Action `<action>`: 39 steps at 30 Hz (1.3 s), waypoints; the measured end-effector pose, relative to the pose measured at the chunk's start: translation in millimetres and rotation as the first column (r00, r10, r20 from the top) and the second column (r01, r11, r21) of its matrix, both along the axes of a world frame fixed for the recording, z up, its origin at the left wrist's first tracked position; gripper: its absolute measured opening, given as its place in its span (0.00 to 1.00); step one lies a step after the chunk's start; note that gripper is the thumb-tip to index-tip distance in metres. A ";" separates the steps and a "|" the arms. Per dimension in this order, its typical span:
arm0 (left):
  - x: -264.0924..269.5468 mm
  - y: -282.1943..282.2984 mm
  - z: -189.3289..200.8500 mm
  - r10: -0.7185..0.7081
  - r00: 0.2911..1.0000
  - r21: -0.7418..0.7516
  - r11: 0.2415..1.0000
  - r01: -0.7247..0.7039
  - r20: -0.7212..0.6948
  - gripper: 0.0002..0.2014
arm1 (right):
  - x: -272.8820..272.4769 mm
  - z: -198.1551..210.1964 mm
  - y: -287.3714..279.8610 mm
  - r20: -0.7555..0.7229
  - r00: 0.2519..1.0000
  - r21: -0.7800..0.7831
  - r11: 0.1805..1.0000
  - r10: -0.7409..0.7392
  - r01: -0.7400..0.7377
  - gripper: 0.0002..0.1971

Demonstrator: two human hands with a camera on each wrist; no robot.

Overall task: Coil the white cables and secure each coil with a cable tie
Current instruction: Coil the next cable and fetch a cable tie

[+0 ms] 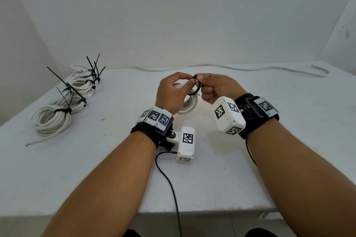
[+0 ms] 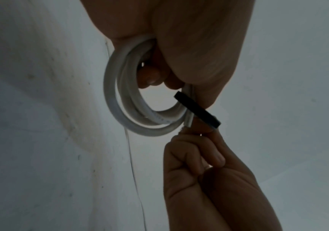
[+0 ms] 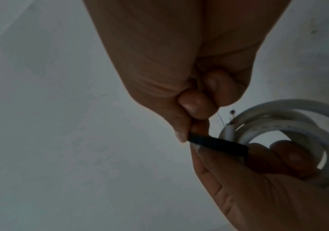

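Observation:
My left hand [image 1: 189, 81] holds a small white cable coil [image 1: 187, 106] above the table, its fingers curled through the coil [image 2: 124, 101]. A black cable tie [image 1: 195, 88] forms a loop between my two hands. My right hand [image 1: 202, 82] pinches the tie [image 3: 218, 143] between thumb and forefinger, and my left thumb touches its other end [image 2: 197, 109]. The coil's cut end [image 3: 229, 129] sticks out beside the tie. Whether the loop encloses the coil's strands is hidden by my left hand.
Several white coils bound with black ties [image 1: 63, 102] lie at the table's left. A loose white cable [image 1: 250, 68] runs along the back edge by the wall. A black cord [image 1: 169, 179] hangs over the table's front edge [image 1: 212, 210].

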State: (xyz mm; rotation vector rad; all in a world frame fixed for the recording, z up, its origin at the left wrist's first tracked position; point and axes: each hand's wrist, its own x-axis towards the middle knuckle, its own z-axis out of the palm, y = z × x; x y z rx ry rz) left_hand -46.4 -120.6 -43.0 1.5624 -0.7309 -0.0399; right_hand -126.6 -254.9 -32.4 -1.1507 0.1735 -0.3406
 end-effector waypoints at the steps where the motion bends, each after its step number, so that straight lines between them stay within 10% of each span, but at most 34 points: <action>1: -0.3 -0.1 -0.3 -0.005 1.000 0.001 1.000 0.005 0.016 0.06 | 0.6 0.4 -0.2 0.006 1.000 0.015 1.000 0.004 -0.004 0.04; 8: 4.2 0.1 -0.5 0.026 0.999 -0.074 0.997 -0.025 0.022 0.05 | -2.0 3.0 7.3 -0.068 0.998 -0.202 0.979 -0.008 -0.006 0.06; 13: 3.0 2.6 0.0 -0.067 0.995 0.003 0.998 0.067 0.080 0.04 | -4.7 4.7 1.5 -0.028 0.999 -0.082 0.997 -0.015 0.013 0.08; 22: 0.8 2.9 1.4 -0.139 0.990 0.069 0.988 0.137 0.020 0.06 | -11.2 6.7 -11.0 -0.165 0.974 -0.436 0.897 -0.154 0.069 0.08; 31: -2.2 0.1 0.0 -0.193 0.967 0.026 0.980 0.200 -0.165 0.16 | -1.5 7.3 5.3 -0.093 0.961 -0.171 0.955 -0.259 0.241 0.11; 35: -3.5 1.4 -3.8 -0.182 0.960 0.020 0.982 0.190 -0.215 0.11 | -2.3 7.5 13.3 -0.122 0.988 -0.326 0.944 -0.097 0.053 0.11; 39: -10.3 -3.0 -2.3 -0.237 0.933 0.022 0.967 0.252 -0.270 0.12 | -5.2 7.2 6.8 -0.062 0.968 -0.392 0.898 -0.245 0.202 0.12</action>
